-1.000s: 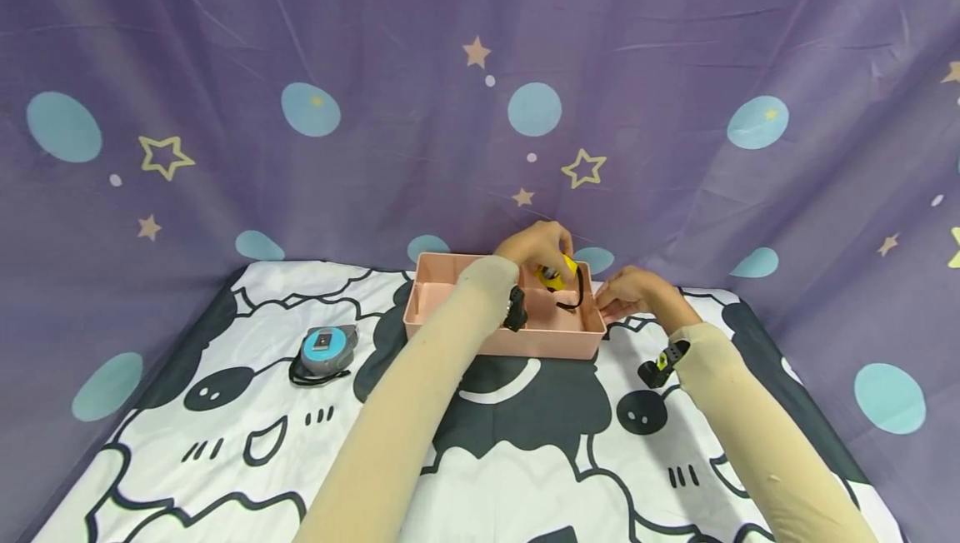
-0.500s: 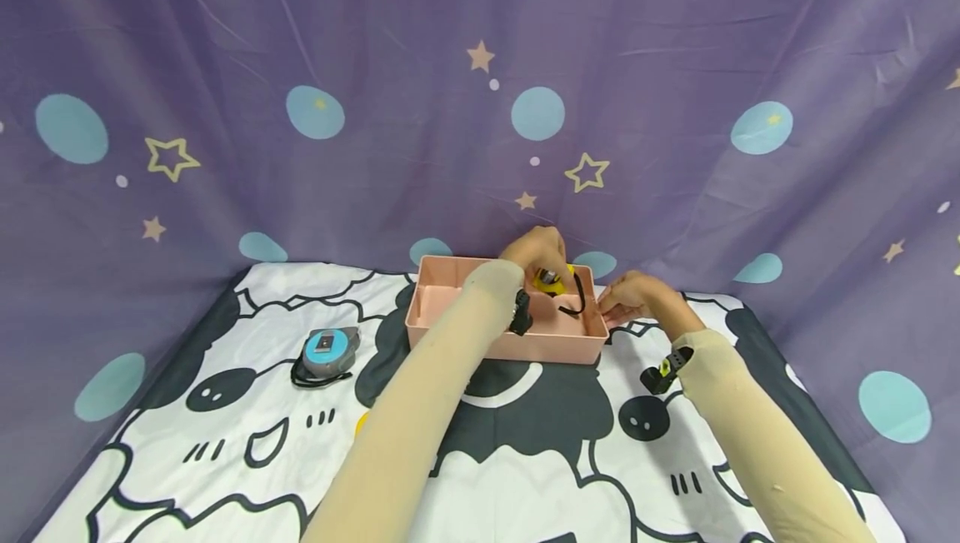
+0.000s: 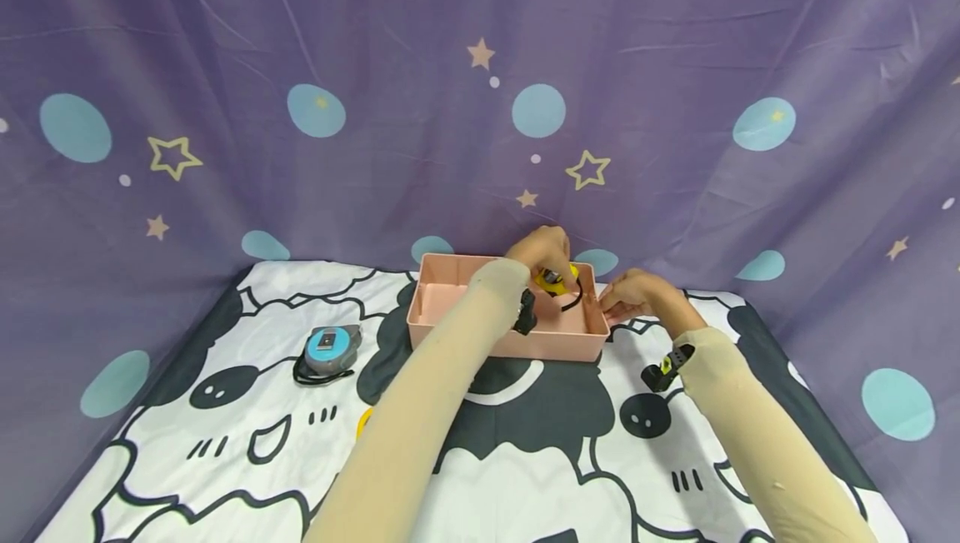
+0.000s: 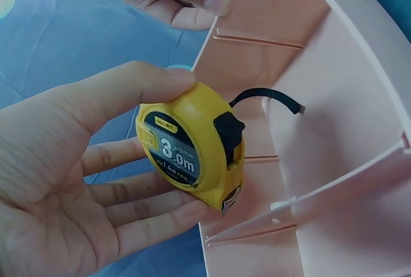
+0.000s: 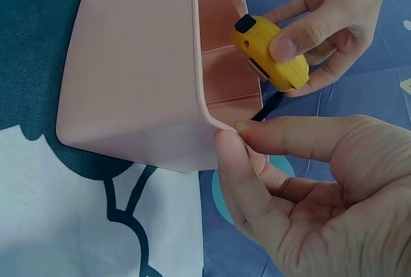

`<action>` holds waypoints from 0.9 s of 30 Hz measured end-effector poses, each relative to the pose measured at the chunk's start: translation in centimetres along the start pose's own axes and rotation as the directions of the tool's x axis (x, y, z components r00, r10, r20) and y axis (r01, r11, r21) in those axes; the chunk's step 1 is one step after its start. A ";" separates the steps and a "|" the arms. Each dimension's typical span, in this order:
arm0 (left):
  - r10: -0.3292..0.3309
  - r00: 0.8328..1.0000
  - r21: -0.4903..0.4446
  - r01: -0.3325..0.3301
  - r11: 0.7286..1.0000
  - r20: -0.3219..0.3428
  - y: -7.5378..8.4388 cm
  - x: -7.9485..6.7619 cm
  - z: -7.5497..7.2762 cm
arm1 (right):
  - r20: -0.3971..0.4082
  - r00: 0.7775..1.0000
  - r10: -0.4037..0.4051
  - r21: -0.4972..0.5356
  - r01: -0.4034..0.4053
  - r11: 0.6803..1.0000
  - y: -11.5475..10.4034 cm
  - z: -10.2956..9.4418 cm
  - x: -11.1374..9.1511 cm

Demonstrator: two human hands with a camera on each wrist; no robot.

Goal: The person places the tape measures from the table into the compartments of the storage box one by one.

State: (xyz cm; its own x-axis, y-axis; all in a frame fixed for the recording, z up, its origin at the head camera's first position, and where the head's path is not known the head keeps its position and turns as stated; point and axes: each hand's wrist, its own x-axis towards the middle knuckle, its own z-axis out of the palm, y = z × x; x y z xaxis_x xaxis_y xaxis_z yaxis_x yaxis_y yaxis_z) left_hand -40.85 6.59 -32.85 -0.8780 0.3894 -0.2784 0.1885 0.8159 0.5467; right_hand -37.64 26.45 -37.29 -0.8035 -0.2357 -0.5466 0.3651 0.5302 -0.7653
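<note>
Between thumb and fingers, my left hand (image 4: 70,180) holds a yellow tape measure (image 4: 204,126) with a dark label and a black wrist strap (image 4: 266,94). In the head view the tape measure (image 3: 557,280) is over the right compartment of a pink divided box (image 3: 543,346), near its back wall. My right hand (image 5: 308,180) pinches the rim of the box's right end between thumb and fingers. The strap dangles toward the box floor. My left wrist and sleeve cover part of the box's front and middle.
A grey and blue tape measure (image 3: 330,350) with a black strap lies left of the box on the cartoon-print cloth (image 3: 525,493). A yellow thing (image 3: 364,420) peeks out beside my left sleeve, mostly hidden. A purple patterned curtain (image 3: 420,151) hangs right behind the box.
The yellow tape measure has come slightly lower toward the box, still in my left hand. The yellow thing beside my left sleeve has come into view. My right hand keeps its place at the rim.
</note>
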 end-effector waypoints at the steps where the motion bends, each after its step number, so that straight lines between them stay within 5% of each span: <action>1: -0.003 1.000 0.002 0.003 1.000 0.006 0.0 0.0 0.0 | 0.000 1.000 0.000 0.001 0.000 1.000 0.0 0.0 0.0; 12: 0.003 0.999 0.011 -0.003 1.000 0.052 0.3 0.6 0.6 | 0.000 1.000 0.002 -0.005 -0.002 1.000 -0.2 -0.1 0.0; 19: -0.010 0.999 0.142 0.004 0.990 0.048 0.5 1.2 0.8 | -0.005 1.000 0.007 0.006 -0.007 1.000 -0.1 -0.1 0.2; 27: -0.029 0.998 0.070 0.026 0.997 0.047 0.5 1.5 1.1 | -0.016 1.000 0.025 -0.011 -0.026 1.000 -0.2 -0.1 0.3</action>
State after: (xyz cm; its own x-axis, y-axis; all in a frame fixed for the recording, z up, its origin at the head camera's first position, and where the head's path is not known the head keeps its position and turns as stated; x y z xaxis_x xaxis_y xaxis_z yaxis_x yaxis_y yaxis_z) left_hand -41.64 8.03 -33.89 -0.8616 0.3850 -0.3309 0.1962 0.8537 0.4824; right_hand -37.95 26.31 -37.25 -0.8015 -0.2089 -0.5603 0.3802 0.5451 -0.7472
